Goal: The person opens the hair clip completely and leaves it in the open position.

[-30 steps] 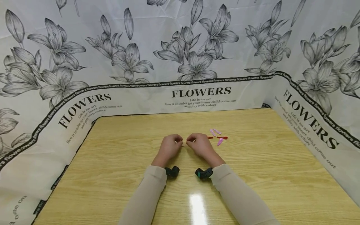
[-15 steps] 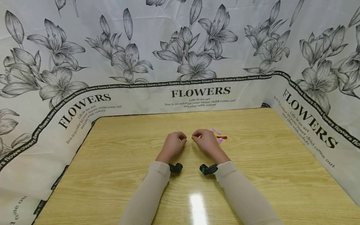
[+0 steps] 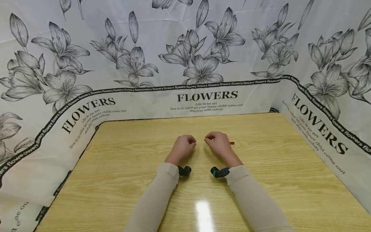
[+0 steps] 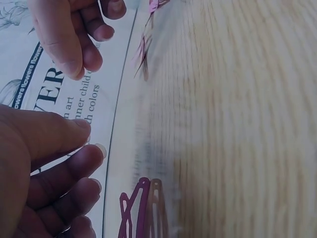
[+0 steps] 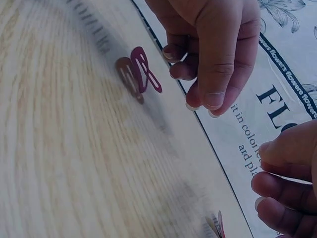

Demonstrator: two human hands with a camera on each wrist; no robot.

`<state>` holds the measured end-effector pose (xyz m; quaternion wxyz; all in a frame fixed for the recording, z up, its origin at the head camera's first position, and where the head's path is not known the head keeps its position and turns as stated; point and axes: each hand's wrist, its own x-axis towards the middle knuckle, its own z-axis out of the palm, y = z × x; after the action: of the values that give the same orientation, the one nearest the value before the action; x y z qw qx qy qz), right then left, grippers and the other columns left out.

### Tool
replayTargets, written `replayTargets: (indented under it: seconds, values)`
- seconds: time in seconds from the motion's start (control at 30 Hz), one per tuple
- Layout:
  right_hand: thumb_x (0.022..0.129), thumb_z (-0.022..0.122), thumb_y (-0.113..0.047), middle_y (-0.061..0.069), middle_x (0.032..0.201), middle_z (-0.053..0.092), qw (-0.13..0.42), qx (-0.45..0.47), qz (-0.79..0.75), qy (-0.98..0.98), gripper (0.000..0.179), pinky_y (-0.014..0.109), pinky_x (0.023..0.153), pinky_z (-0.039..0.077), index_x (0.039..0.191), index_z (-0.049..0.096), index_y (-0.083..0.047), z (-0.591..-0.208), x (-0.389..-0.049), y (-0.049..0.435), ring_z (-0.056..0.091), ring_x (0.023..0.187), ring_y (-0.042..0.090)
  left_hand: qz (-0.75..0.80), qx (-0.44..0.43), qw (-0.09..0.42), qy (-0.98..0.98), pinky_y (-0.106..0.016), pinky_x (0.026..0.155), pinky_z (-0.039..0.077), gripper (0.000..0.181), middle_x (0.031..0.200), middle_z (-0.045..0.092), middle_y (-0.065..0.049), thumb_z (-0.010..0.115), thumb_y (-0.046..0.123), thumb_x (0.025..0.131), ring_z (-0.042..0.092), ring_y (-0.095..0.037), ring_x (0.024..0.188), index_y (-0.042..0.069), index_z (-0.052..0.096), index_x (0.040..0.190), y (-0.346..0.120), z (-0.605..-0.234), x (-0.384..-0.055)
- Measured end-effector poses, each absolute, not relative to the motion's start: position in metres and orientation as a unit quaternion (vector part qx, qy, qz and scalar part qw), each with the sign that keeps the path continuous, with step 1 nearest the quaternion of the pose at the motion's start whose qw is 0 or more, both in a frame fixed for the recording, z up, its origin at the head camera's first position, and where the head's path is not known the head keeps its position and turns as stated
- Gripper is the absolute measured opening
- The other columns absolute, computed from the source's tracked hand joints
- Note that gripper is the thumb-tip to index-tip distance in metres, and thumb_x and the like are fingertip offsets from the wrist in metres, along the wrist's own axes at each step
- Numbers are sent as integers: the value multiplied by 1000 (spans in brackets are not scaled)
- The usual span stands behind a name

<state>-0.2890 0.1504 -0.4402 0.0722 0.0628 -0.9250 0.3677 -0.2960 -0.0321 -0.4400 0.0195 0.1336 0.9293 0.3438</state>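
My left hand [image 3: 183,146] hovers over the middle of the table, fingers loosely bent, nothing between them. Beneath it in the left wrist view lie a magenta snap hair clip [image 4: 143,208], looking opened out, and a brown one [image 4: 155,208] beside it. Both are hidden behind the hand in the head view. My right hand [image 3: 218,144] is a short way to the right, thumb and fingers bent and empty. A red hair clip [image 3: 232,143] shows past its edge. Pink clips [image 4: 154,5] lie beyond the right hand in the left wrist view.
The wooden table [image 3: 145,187] is bounded at the back and sides by a white curtain [image 3: 150,106] printed with flowers and lettering. A black wrist camera [image 3: 184,171] sits on the left wrist and another wrist camera [image 3: 219,172] on the right.
Both hands have moved right and slightly away from the body, and the gap between them has widened. The right hand now covers the pink clips and part of the red one in the head view.
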Motion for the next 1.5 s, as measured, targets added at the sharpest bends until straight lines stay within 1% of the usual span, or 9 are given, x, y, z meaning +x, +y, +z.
replayTargets:
  seconds: [0.13, 0.33, 0.5, 0.63, 0.73, 0.97, 1.17, 1.37, 1.5]
  values:
    - [94, 62, -25, 6, 105, 71, 69, 55, 365, -927, 18, 41, 81, 51, 102, 72, -13, -440, -291, 158, 63, 93, 24, 327, 146, 22, 933, -32, 79, 50, 14, 93, 68, -2, 62, 20, 95, 59, -16, 84, 12, 72, 100, -28, -440, -300]
    - [93, 61, -26, 5, 99, 73, 51, 37, 377, -924, 20, 42, 82, 51, 103, 72, -12, -439, -292, 167, 66, 90, 23, 314, 152, 32, 937, -30, 76, 49, 14, 91, 66, -1, 62, 20, 95, 57, -15, 81, 12, 72, 101, -22, -438, -305]
    - [93, 62, -26, 8, 106, 72, 56, 28, 377, -924, 22, 44, 88, 50, 104, 73, -11, -440, -295, 174, 64, 99, 27, 311, 146, 41, 938, -30, 76, 49, 14, 92, 66, -2, 62, 19, 95, 57, -15, 81, 11, 71, 102, -18, -433, -306]
    - [92, 62, -25, 10, 108, 71, 62, 24, 372, -926, 22, 45, 87, 50, 104, 72, -10, -441, -298, 180, 63, 102, 29, 303, 146, 40, 941, -30, 77, 50, 15, 93, 67, -3, 61, 19, 95, 58, -15, 81, 10, 71, 101, -14, -431, -309]
    - [92, 63, -23, 12, 108, 71, 62, 22, 368, -928, 21, 45, 86, 50, 104, 72, -9, -442, -298, 183, 63, 101, 30, 294, 147, 44, 943, -30, 77, 50, 16, 94, 67, -3, 61, 19, 94, 58, -15, 81, 9, 71, 101, -11, -430, -313]
    - [92, 62, -21, 13, 107, 70, 41, 14, 353, -935, 22, 43, 83, 50, 105, 72, -7, -441, -299, 187, 63, 99, 30, 276, 142, 67, 948, -29, 73, 49, 17, 95, 66, -2, 61, 21, 95, 57, -15, 81, 11, 71, 104, -4, -432, -319]
    - [93, 62, -21, 13, 109, 69, 21, -8, 353, -935, 21, 43, 87, 49, 107, 71, -7, -441, -299, 188, 61, 102, 29, 279, 137, 78, 947, -31, 77, 50, 17, 99, 67, -3, 60, 21, 95, 58, -16, 84, 11, 70, 105, -2, -433, -321]
    - [92, 63, -20, 12, 108, 70, 14, -12, 344, -939, 20, 41, 84, 49, 107, 71, -7, -442, -300, 188, 61, 98, 28, 286, 133, 89, 945, -33, 80, 51, 17, 102, 67, -3, 60, 21, 96, 59, -16, 86, 12, 70, 106, 0, -432, -322]
    - [92, 63, -19, 13, 109, 69, 13, -13, 335, -942, 21, 43, 85, 49, 108, 71, -7, -441, -299, 188, 62, 99, 30, 282, 132, 91, 946, -33, 81, 51, 16, 102, 67, -3, 60, 21, 96, 58, -16, 88, 12, 70, 104, 2, -432, -324]
